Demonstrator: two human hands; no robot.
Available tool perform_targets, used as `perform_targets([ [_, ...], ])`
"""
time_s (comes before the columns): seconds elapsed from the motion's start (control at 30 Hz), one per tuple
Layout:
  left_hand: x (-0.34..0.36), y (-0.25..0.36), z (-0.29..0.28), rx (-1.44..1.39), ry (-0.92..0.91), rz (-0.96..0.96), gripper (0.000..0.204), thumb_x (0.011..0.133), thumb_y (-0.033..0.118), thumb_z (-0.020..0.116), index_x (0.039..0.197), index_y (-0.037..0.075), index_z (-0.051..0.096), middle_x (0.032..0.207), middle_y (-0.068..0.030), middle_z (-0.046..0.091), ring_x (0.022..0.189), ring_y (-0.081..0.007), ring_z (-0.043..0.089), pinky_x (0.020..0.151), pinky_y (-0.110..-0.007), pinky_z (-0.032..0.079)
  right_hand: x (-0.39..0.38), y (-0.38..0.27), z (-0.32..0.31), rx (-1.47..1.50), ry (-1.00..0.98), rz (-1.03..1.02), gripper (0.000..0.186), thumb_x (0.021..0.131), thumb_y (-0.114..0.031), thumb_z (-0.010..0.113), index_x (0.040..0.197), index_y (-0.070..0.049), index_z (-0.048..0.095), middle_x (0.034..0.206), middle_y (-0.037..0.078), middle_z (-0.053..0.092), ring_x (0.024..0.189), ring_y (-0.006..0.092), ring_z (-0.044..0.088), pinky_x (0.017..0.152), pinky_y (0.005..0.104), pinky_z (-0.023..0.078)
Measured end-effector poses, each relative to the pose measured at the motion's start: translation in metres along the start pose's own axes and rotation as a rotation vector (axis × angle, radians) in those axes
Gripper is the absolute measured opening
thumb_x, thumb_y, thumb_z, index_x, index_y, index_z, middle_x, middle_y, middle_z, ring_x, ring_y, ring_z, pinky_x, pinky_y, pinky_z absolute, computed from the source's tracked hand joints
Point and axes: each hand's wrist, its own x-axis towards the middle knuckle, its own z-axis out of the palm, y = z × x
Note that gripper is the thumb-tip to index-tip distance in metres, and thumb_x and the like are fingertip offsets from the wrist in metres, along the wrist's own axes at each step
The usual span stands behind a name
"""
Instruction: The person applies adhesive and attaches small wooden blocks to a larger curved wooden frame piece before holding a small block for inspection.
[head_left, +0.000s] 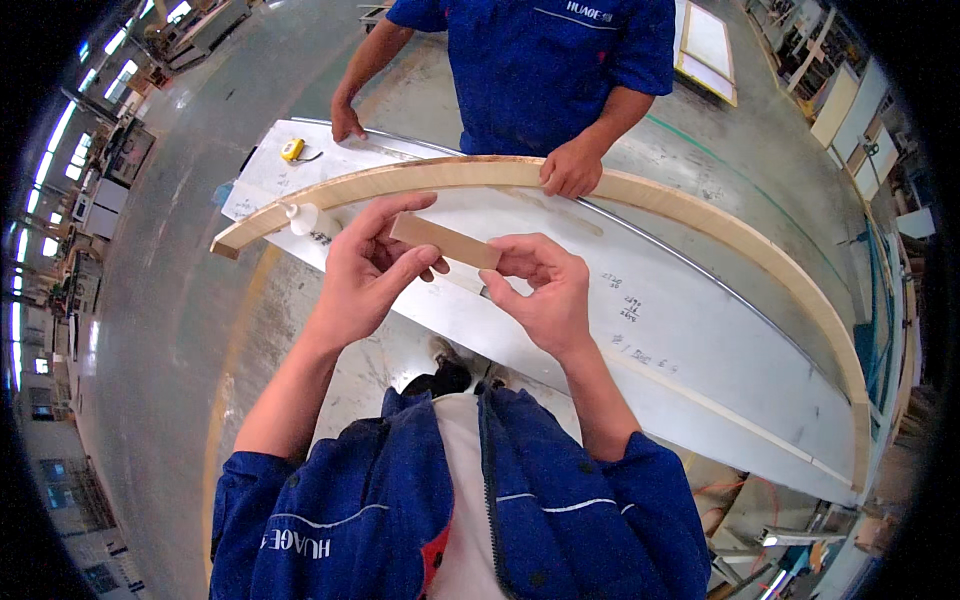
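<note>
Between my two hands is a small flat wooden block (445, 242), light brown and rectangular, held up above the white worktable (560, 330). My left hand (375, 268) grips its left end with the thumb below and the fingers behind. At its right end, my right hand (542, 290) pinches the corner between thumb and fingers. Beyond my hands a long curved wooden strip (400, 178) arches across the table, standing on edge. A white plastic bottle (308, 221) lies beside my left hand, partly hidden by the strip and hand.
Across the table a co-worker in blue rests one hand (572, 168) on the curved strip and the other (347, 122) at the table's far edge. A yellow tape measure (292, 149) lies at the far left. A thin metal rail (690, 258) runs along the table's far side.
</note>
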Motion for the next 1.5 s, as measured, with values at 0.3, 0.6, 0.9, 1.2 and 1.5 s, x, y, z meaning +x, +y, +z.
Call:
perform_targets([
  [0.3,-0.036,0.008,-0.021,-0.084,0.029,-0.002,0.037,0.104,0.006,0.070,0.138,-0.004,0.057,0.110,-0.0151,0.076,0.097,-0.0189,0.078,0.078,-0.029,0.064,-0.008,-0.010,0.043,0.324,-0.078,0.110,0.033,0.095,0.004,0.074,0.127,0.004,0.067,0.107,0.016,0.077,0.094,0.0185,0.077,0.084,0.0320,0.065],
  [0.6,-0.116,0.004,-0.108,-0.141,0.195,-0.056,0.031,0.100,0.002,0.073,0.128,-0.004,0.063,0.104,-0.0140,0.077,0.090,-0.0188,0.078,0.075,-0.030,0.064,-0.015,0.004,0.156,0.462,-0.121,0.294,0.021,0.104,-0.011,0.069,0.118,0.006,0.072,0.101,0.016,0.077,0.080,0.0191,0.076,0.071,0.0310,0.064],
  [0.9,-0.266,-0.032,-0.266,-0.286,0.400,0.003,0.031,0.099,0.002,0.074,0.128,-0.004,0.064,0.101,-0.0140,0.077,0.086,-0.0189,0.078,0.074,-0.030,0.064,-0.055,0.017,0.362,0.352,-0.300,0.464,0.020,0.104,-0.015,0.071,0.106,0.006,0.071,0.097,0.016,0.076,0.070,0.0182,0.073,0.058,0.0307,0.059],
  [1.2,-0.365,-0.052,-0.382,-0.476,0.427,0.053,0.058,0.104,0.008,0.067,0.157,-0.003,0.048,0.111,-0.0145,0.076,0.095,-0.0185,0.077,0.084,-0.032,0.063,-0.095,0.001,0.519,0.350,-0.391,0.465,0.018,0.109,-0.017,0.062,0.103,0.001,0.066,0.095,0.014,0.075,0.071,0.0196,0.074,0.059,0.0319,0.059],
  [1.5,-0.380,-0.060,-0.453,-0.494,0.459,0.073,0.062,0.107,0.018,0.064,0.162,0.000,0.043,0.111,-0.0130,0.075,0.096,-0.0185,0.075,0.088,-0.035,0.061,-0.079,0.031,0.578,0.427,-0.545,0.480,0.019,0.108,-0.013,0.061,0.114,0.004,0.066,0.104,0.019,0.075,0.085,0.0257,0.078,0.070,0.0371,0.065],
])
